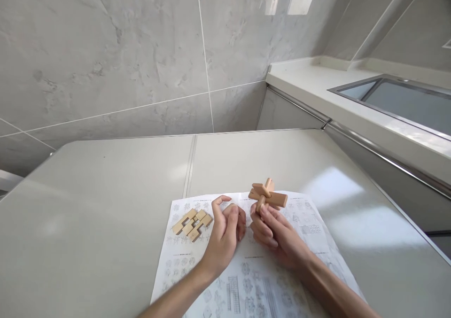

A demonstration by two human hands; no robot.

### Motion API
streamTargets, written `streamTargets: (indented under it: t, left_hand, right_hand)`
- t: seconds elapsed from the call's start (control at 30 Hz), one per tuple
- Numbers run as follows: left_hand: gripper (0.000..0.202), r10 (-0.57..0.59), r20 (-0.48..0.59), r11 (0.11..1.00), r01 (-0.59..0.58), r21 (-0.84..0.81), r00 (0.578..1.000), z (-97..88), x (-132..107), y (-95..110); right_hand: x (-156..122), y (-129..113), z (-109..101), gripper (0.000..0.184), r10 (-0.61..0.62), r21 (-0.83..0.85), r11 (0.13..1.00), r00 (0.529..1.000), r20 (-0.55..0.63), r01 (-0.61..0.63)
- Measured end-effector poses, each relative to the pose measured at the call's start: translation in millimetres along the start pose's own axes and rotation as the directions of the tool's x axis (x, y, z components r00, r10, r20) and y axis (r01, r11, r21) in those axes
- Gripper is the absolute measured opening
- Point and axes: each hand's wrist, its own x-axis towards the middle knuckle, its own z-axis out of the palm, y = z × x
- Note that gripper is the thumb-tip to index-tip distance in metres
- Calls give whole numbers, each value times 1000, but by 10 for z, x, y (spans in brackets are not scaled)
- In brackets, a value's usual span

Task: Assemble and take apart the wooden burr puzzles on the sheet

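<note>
An interlocking wooden burr puzzle (270, 197), its light-brown bars crossing one another, is held up above the sheet. My right hand (269, 228) pinches its lower bar between thumb and fingers. Just to the left is my left hand (225, 226), apart from the puzzle, with the fingers curled in, the thumb against them and the index finger bent upward. Nothing shows in this hand. Beyond its left side, several pale notched wooden pieces (188, 225) lie flat in a cluster. Underneath everything is a printed instruction sheet (207, 280) with rows of small diagrams, partly hidden by my forearms.
The sheet lies on a glossy white table (116, 205) with a seam (190, 165) across its top. A grey tiled wall (141, 50) stands past the far edge. At the right is a white counter (303, 81) with a metal-framed inset (387, 92).
</note>
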Motion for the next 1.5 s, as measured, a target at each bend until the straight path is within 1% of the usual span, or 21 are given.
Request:
streamTargets:
  t: [0.07,0.17,0.27,0.4,0.5,0.67,0.77,0.87,0.93,1.07,1.13,1.2,1.27,1.3,1.33,1.37,1.4,1.43,1.5]
  left_hand:
    - [27,-2,22,1000,2,23,1000,-5,0,-4]
    - [27,-19,75,997,14,69,997,-9,-13,-13]
    - [30,-11,123,993,-3,114,992,-9,-31,-33]
    - [29,-3,163,983,-27,183,987,-16,-45,-61]
    - [27,-8,172,977,-29,212,985,-25,-47,-72]
    - [25,-6,172,974,-33,226,985,-24,-51,-65]
    - [24,-3,171,973,-37,230,985,-20,-47,-52]
    - [22,-6,177,966,-40,256,984,-22,-44,-49]
    - [21,7,189,956,-62,287,982,-27,-49,-51]
    - [17,14,228,917,-103,385,973,-33,-85,-15]
    - [15,22,268,872,-150,466,963,-37,-106,49]
    - [13,81,324,784,-261,563,943,-53,-118,143]
    - [15,190,368,638,-399,659,910,-102,-120,252]
    - [16,243,372,556,-443,703,896,-147,-119,304]
    - [17,290,357,479,-458,749,888,-209,-120,349]
    - [16,308,338,415,-445,794,889,-289,-124,385]
    - [17,307,306,359,-408,840,901,-389,-135,410]
    - [20,310,257,311,-352,883,916,-506,-153,422]
    - [32,311,137,244,-218,945,941,-772,-220,408]
  right_hand:
    - [30,-49,-14,30,-70,1,998,993,-99,70]
    - [69,-128,-68,28,-157,25,986,962,-222,166]
    - [100,-190,-140,31,-188,76,972,932,-310,221]
    - [132,-227,-218,33,-197,153,950,903,-382,272]
    - [144,-236,-254,31,-215,223,919,888,-407,325]
    - [148,-244,-284,27,-213,322,880,896,-390,350]
    - [153,-231,-272,28,-210,293,896,900,-383,334]
    - [165,-208,-249,30,-185,224,934,912,-365,279]
    - [173,-201,-245,30,-173,200,945,916,-362,258]
    - [177,-223,-272,32,-176,226,935,911,-373,273]
    - [171,-246,-291,35,-187,239,926,907,-378,291]
    - [165,-266,-305,37,-198,245,920,903,-382,305]
    - [161,-275,-309,37,-203,246,918,899,-387,313]
    - [160,-274,-306,38,-200,246,918,899,-390,311]
    - [158,-268,-300,38,-192,244,922,900,-391,302]
    - [156,-259,-290,39,-179,241,927,904,-389,288]
    - [152,-245,-277,40,-160,236,935,909,-384,264]
    - [146,-229,-261,41,-136,227,945,917,-375,234]
    - [131,-191,-222,42,-108,190,964,929,-354,184]
